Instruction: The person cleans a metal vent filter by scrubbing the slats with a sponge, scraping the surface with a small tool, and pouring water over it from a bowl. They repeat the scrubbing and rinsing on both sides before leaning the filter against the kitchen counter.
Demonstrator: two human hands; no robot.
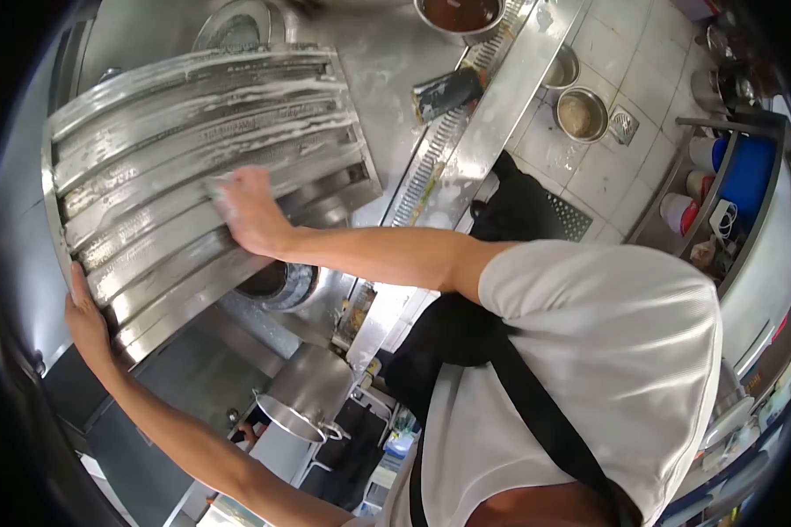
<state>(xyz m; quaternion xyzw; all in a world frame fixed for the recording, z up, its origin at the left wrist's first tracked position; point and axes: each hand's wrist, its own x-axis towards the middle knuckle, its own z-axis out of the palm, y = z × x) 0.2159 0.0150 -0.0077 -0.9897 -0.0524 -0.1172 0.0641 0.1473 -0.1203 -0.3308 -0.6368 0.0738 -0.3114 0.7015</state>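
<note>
A large metal baffle filter, the slatted kind from a cooker hood, stands tilted in front of me, with white suds along its upper slats. My left hand grips its lower left edge, thumb and fingers around the frame. Against the middle slats presses my right hand, closed and slightly blurred by motion. Something whitish, like a thin pad or cloth, shows at its fingertips. Behind the filter's lower right corner, a dark round container is partly hidden.
A steel pot of brown liquid sits on the wet steel counter. Near the drain grating lies a dark block-like object. A big stockpot stands at the lower middle. Metal bowls rest on the tiled floor.
</note>
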